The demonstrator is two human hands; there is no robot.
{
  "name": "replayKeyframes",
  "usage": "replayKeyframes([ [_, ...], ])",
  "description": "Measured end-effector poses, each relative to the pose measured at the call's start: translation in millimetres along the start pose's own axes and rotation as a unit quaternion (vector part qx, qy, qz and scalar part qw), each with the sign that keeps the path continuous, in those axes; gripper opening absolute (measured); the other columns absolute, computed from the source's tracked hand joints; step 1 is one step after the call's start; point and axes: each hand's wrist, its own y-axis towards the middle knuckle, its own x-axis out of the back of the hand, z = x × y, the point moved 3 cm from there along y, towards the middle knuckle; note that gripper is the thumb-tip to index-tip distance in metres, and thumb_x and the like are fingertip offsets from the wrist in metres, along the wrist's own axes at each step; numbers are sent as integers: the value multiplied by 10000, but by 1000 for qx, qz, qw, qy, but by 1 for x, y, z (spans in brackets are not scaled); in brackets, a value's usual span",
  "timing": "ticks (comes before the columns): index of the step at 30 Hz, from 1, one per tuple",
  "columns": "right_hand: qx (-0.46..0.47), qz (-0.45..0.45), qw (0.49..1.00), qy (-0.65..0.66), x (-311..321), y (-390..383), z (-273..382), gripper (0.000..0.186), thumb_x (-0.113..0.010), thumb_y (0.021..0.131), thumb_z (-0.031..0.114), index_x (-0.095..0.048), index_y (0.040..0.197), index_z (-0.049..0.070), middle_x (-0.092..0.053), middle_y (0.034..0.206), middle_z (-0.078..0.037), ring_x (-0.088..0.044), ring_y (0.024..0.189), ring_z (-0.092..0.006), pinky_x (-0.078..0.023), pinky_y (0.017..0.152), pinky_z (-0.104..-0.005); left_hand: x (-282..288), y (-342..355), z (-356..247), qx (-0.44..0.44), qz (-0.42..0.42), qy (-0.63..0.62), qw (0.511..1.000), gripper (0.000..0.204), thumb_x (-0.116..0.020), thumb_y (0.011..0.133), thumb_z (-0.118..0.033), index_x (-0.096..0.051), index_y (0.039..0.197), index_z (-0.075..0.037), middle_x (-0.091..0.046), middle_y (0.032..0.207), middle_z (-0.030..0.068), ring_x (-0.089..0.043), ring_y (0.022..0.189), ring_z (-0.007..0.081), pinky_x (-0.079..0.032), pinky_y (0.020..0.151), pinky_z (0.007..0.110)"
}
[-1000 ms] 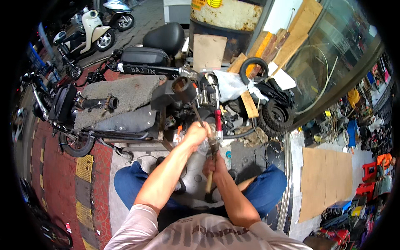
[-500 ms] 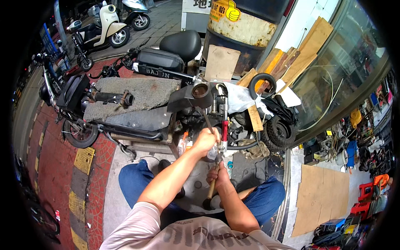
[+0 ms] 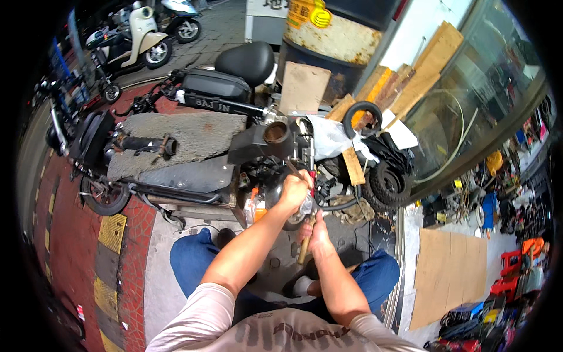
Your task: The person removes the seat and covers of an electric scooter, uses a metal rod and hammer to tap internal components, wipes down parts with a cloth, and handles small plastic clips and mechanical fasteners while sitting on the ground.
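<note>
My left hand (image 3: 295, 192) is closed round a thin metal rod (image 3: 295, 168), which points up toward a dark metal bracket with a round rusty socket (image 3: 274, 134). Just below and to the right, my right hand (image 3: 314, 234) grips a wooden handle (image 3: 304, 251), its top end hidden near the left hand. Behind my fingers are a silver fork with a red tube (image 3: 312, 179) and a dark rounded part (image 3: 275, 188), mounted on a black scooter. A small orange-capped item (image 3: 254, 196) lies left of my left hand.
A grey mat (image 3: 199, 129) with a black tube (image 3: 146, 144) covers the bench left. Right are tyres (image 3: 387, 185), planks (image 3: 434, 53) and a glass pane (image 3: 469, 117). A rusty barrel (image 3: 334, 47) stands behind; scooters (image 3: 146, 44) are parked back left; cardboard (image 3: 448, 276) lies right.
Both hands have shifted slightly up and right in the picture, still gripping the rod and handle. The right hand's handle has tilted and moved up. The view also moved slightly.
</note>
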Motion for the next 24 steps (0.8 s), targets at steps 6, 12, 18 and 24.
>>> replayKeyframes([
  [6, 5, 43, 995, -94, 0, 10, 33, 734, -329, 906, 887, -441, 704, 190, -305, 503, 67, -265, 390, -108, -231, 397, -300, -4, -10, -6, 23, 49, -56, 997, 204, -511, 745, 162, -564, 691, -27, -580, 739, 61, -521, 686, 162, -409, 644, 301],
  [12, 33, 127, 985, -111, -1, 5, 42, 708, -374, 896, 887, -457, 711, 209, -267, 503, 75, -243, 395, -108, -222, 413, -300, -7, -14, -14, 15, 52, -25, 998, 211, -474, 704, 168, -560, 684, -24, -582, 762, 75, -511, 703, 163, -394, 659, 291],
  [18, 31, 107, 984, -138, 4, 0, 37, 679, -431, 912, 842, -486, 728, 191, -306, 503, 69, -245, 384, -102, -228, 394, -304, -5, -15, -20, 13, 36, 2, 999, 226, -468, 735, 154, -557, 664, -42, -581, 765, 69, -510, 691, 156, -397, 616, 295],
  [24, 41, 76, 991, -105, 8, 2, 33, 637, -405, 964, 791, -493, 757, 195, -305, 508, 64, -256, 393, -108, -236, 405, -305, -2, -17, -20, 12, 39, 8, 999, 218, -482, 739, 141, -560, 651, -43, -581, 753, 58, -507, 726, 158, -378, 685, 290],
])
